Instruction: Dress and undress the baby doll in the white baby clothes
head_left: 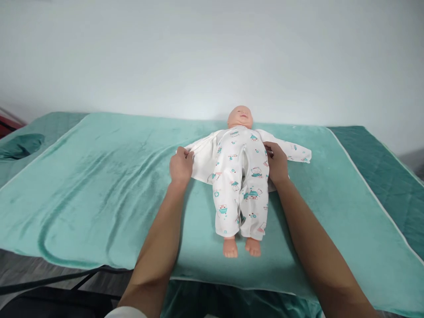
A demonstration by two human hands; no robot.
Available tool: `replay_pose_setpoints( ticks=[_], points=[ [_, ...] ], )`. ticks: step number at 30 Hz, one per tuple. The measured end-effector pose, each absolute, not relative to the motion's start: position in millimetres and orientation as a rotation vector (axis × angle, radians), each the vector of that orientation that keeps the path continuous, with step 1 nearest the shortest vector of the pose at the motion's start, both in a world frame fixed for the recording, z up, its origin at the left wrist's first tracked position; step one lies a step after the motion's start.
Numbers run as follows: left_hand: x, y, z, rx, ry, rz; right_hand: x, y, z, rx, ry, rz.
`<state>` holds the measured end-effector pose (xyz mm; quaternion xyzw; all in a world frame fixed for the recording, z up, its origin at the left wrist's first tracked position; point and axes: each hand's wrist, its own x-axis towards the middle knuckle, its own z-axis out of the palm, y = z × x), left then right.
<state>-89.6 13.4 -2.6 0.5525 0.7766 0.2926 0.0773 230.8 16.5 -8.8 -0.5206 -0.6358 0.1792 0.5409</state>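
Note:
A baby doll (pixel 240 117) lies on its back with its head toward the wall and its bare feet toward me. Printed white baby pants (pixel 253 194) cover its legs and reach up over the chest. An open white baby jacket (pixel 203 161) spreads out beneath the doll, its printed right-hand sleeve (pixel 296 152) stretched outward. The left-hand flap's outer edge is pinched by my left hand (pixel 181 164). Against the doll's right-hand side, my right hand (pixel 277 162) has its fingers curled on the jacket's cloth; the fingertips are partly hidden.
A mint-green blanket (pixel 99 198) covers the bed, with creases on the left. Darker green quilted cloth (pixel 374 163) shows at the right end. A pale wall (pixel 198 57) stands directly behind. A black object (pixel 56 302) is at the lower left, below the bed's edge.

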Motion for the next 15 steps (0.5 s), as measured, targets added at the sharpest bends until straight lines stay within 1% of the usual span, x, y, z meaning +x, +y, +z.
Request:
replay_pose_setpoints(
  ticks=[4, 8, 10, 12, 15],
  points=[
    [-89, 9, -1, 1.662, 2.408, 0.837, 229, 14, -6, -1.237, -1.510, 0.405],
    [-73, 3, 3, 1.947, 2.387, 0.942, 227, 13, -3, -1.312, -1.529, 0.249],
    [-61, -2, 4, 2.056, 2.223, 1.039, 227, 12, -4, -1.358, -1.515, 0.224],
    [-49, -5, 2, 2.057, 1.919, 1.099, 228, 10, -6, -1.428, -1.496, 0.248],
    [-39, -7, -3, 1.942, 1.550, 1.080, 230, 5, -9, -1.573, -1.499, 0.364]
  ],
)
